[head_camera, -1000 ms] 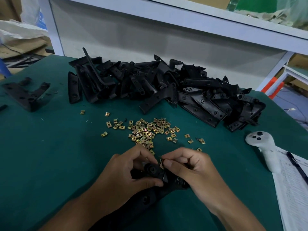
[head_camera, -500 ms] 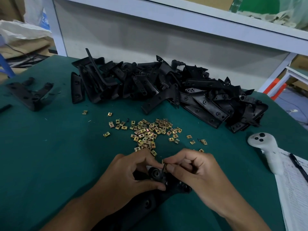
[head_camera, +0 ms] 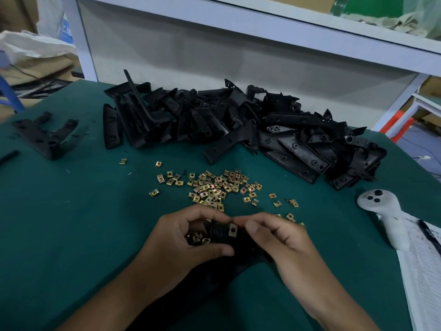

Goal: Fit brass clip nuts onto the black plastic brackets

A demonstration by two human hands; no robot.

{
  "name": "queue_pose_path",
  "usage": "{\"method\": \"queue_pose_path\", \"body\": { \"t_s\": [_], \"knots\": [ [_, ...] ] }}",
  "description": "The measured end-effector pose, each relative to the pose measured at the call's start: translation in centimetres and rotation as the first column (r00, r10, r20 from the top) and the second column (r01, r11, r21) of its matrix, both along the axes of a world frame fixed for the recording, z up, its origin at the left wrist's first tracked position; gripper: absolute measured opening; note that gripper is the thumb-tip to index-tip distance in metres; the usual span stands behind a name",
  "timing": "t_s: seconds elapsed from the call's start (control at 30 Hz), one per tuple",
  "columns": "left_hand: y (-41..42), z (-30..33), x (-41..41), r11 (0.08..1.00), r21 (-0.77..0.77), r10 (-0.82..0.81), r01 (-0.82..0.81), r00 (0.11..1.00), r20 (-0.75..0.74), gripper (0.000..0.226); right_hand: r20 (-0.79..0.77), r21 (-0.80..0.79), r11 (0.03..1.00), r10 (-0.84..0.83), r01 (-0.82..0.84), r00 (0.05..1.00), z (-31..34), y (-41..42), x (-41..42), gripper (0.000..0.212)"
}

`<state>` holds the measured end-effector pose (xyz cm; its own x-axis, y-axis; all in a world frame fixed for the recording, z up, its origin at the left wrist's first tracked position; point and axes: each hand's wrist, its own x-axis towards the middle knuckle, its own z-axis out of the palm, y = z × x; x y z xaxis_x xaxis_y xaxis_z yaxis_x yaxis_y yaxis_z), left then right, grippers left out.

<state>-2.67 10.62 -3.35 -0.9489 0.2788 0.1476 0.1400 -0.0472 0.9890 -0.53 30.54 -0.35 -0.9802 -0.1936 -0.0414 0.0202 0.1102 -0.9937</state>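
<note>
My left hand [head_camera: 181, 244] grips a black plastic bracket [head_camera: 218, 234] near the table's front and also cups several brass clip nuts [head_camera: 196, 238] in its palm. A brass clip nut [head_camera: 232, 230] sits on the bracket's upper end. My right hand [head_camera: 276, 237] has its fingers curled at that end, thumb and forefinger right beside the nut. Most of the bracket is hidden under both hands. A loose scatter of brass clip nuts [head_camera: 214, 187] lies just beyond my hands. A big heap of black brackets [head_camera: 238, 125] stretches across the back of the table.
The green table mat [head_camera: 71, 223] covers the bench. A single black bracket [head_camera: 45, 134] lies at the far left. A white handheld controller [head_camera: 381, 211] and a printed sheet with a pen [head_camera: 424, 271] lie at the right edge. A white frame rail runs behind the heap.
The clip nut pinched on edge in my right fingers now lies flat on the bracket's end. My left hand has opened a little, showing nuts in its palm.
</note>
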Motion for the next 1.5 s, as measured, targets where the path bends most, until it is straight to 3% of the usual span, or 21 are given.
{"method": "queue_pose_path", "body": {
  "t_s": [0.1,0.23,0.33,0.57,0.73,0.9,1.03,1.3,1.5],
  "knots": [
    [-0.1,0.3,-0.1,0.998,0.035,0.057,-0.057,0.998,0.014,0.041,0.086,-0.155,0.986,-0.056,0.069,0.995,-0.4,0.7,-0.9,0.033],
    [-0.3,0.7,-0.2,0.995,0.068,0.065,-0.067,0.998,0.024,0.045,0.298,-0.48,0.833,-0.143,0.277,0.944,-0.8,1.8,-2.1,0.051],
    [-0.3,0.8,-0.3,0.994,0.076,0.076,-0.078,0.996,0.037,0.038,0.374,-0.53,0.773,-0.155,0.348,0.914,-1.2,2.1,-2.6,0.06],
    [-0.3,0.5,-0.4,0.998,0.016,0.064,-0.065,0.998,0.021,0.024,0.445,-0.623,0.692,-0.07,0.364,0.893,-1.4,2.2,-2.8,0.054],
    [-0.4,0.2,-0.7,0.985,0.109,0.128,-0.133,0.991,0.049,0.023,0.448,-0.653,0.672,-0.028,0.348,0.894,-0.9,2.0,-2.7,0.056],
    [-0.2,0.0,-0.9,0.971,0.193,0.129,-0.138,0.99,0.058,0.023,0.435,-0.588,0.734,-0.068,0.34,0.898,-0.7,1.9,-2.6,0.043],
    [0.0,-0.1,-0.7,0.978,0.163,0.119,-0.129,0.991,0.068,0.025,0.428,-0.547,0.77,-0.081,0.329,0.9,-0.7,1.8,-2.6,0.031],
    [0.1,-0.1,-0.7,0.981,0.129,0.143,-0.147,0.989,0.041,0.031,0.417,-0.572,0.762,-0.05,0.304,0.908,-1.0,2.1,-2.7,0.035],
    [-0.2,-0.2,-0.6,0.992,0.072,0.1,-0.104,0.994,0.047,0.024,0.376,-0.494,0.828,-0.072,0.266,0.924,-1.1,1.8,-2.6,0.022]
  ]
}}
